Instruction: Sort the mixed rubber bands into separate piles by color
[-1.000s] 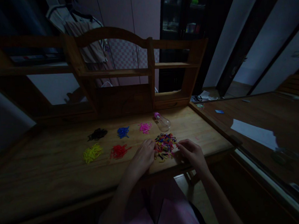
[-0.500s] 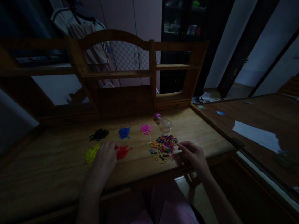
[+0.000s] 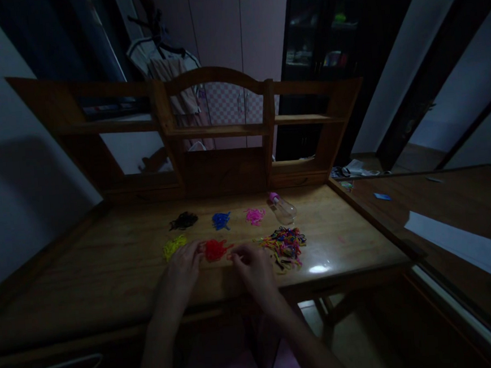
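Note:
A pile of red rubber bands lies on the wooden desk between my hands. My left hand rests at its left edge, fingers loosely bent and a little apart, tips touching the pile. Just right of the pile, my right hand is closed in a pinch on what looks like one thin red rubber band. Yellow rubber bands are partly behind my left hand. Black, blue and pink rubber bands form a row behind. A mixed-colour heap lies to the right.
A clear bottle with a pink top lies behind the mixed heap. The desk's wooden shelf unit stands along the back. To the right, a lower brown surface holds white paper and a small blue card.
My right hand has moved left from the mixed heap to the red pile. My left hand stays by the red pile. The view has shifted, so the desk sits further right.

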`<state>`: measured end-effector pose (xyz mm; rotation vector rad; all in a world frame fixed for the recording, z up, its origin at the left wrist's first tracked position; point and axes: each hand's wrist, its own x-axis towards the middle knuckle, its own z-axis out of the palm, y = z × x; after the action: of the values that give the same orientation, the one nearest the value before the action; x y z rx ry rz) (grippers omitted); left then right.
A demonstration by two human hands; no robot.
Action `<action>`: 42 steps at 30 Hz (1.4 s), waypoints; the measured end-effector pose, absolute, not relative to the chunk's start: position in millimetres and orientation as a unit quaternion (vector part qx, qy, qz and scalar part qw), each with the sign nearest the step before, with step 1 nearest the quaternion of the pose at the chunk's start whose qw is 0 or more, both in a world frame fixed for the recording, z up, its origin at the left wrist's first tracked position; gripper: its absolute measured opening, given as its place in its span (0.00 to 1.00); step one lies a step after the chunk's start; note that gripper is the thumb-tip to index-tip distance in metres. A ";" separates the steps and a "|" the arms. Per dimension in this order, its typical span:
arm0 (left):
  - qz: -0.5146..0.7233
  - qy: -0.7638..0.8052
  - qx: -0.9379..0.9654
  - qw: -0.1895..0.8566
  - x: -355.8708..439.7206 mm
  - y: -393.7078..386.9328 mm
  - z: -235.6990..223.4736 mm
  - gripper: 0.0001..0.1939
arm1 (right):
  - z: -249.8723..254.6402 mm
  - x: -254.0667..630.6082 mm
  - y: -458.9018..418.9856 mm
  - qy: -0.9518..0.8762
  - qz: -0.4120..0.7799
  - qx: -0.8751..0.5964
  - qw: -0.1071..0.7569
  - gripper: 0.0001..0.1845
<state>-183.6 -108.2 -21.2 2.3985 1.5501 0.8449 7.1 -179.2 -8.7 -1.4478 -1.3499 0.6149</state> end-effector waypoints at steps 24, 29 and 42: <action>0.294 0.377 0.858 0.187 -45.8 -121.4 -8.4 0.11 | -24.6 174.1 -212.1 -0.392 0.237 -0.593 0.662 0.17; 0.288 0.359 0.871 0.172 -42.5 -118.4 -7.3 0.09 | -19.3 169.6 -213.9 -0.409 0.207 -0.613 0.643 0.19; 0.280 0.337 0.879 0.190 -36.8 -116.7 -1.0 0.08 | -22.9 174.4 -211.8 -0.440 0.210 -0.630 0.604 0.16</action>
<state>-36.8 -116.7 -1.0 2.4703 0.9473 0.7868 174.4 -211.8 -22.9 -1.4585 -1.0184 0.4852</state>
